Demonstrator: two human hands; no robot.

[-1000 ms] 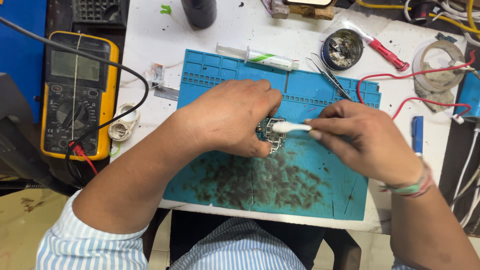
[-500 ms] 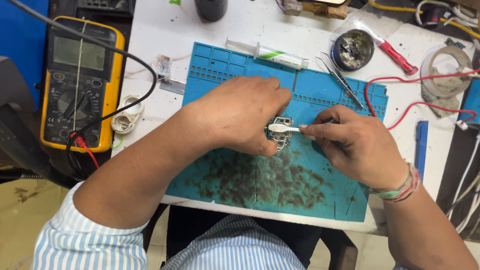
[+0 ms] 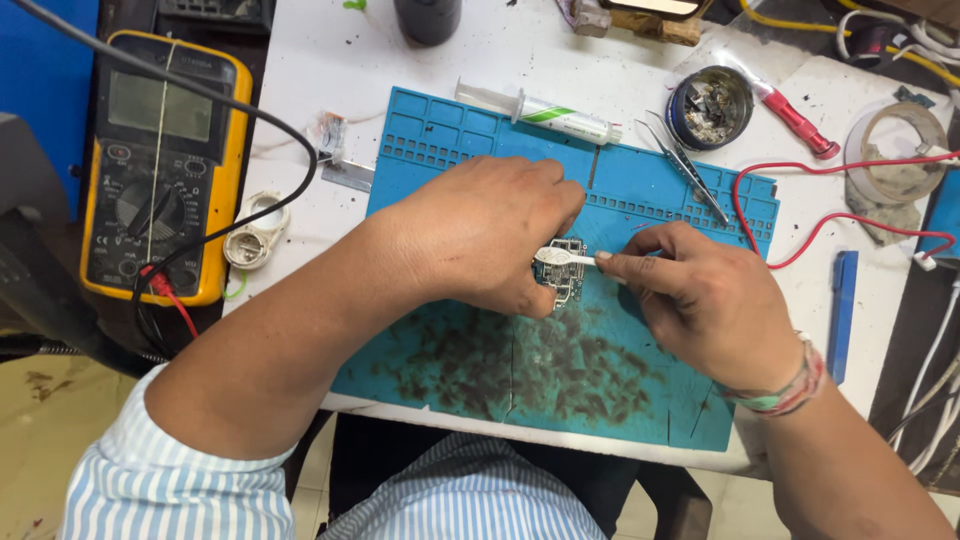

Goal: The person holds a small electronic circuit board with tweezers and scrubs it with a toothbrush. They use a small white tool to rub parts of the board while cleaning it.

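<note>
Nearest the seated person, the blue work mat [image 3: 450, 370] lies on the white worktop [image 3: 300, 80], its near half blackened with residue; the left hand [image 3: 480, 235] rests on the mat with fingers closed over the small circuit board [image 3: 566, 272], apparently to pin it steady; the right hand [image 3: 705, 300] has its fingers pinched together on the stick of a cotton swab [image 3: 562, 257], the white tip touching the board's upper edge, held low like a pen for control; beyond the hands, a syringe [image 3: 540, 108] lies across the mat's far edge, tweezers [image 3: 690, 170] beside it and a small round tin [image 3: 710, 105] just past them; a red lead [image 3: 840, 190] loops at the right; a yellow multimeter [image 3: 160, 160] sits at the far left, off the mat, its leads trailing towards the person.
</note>
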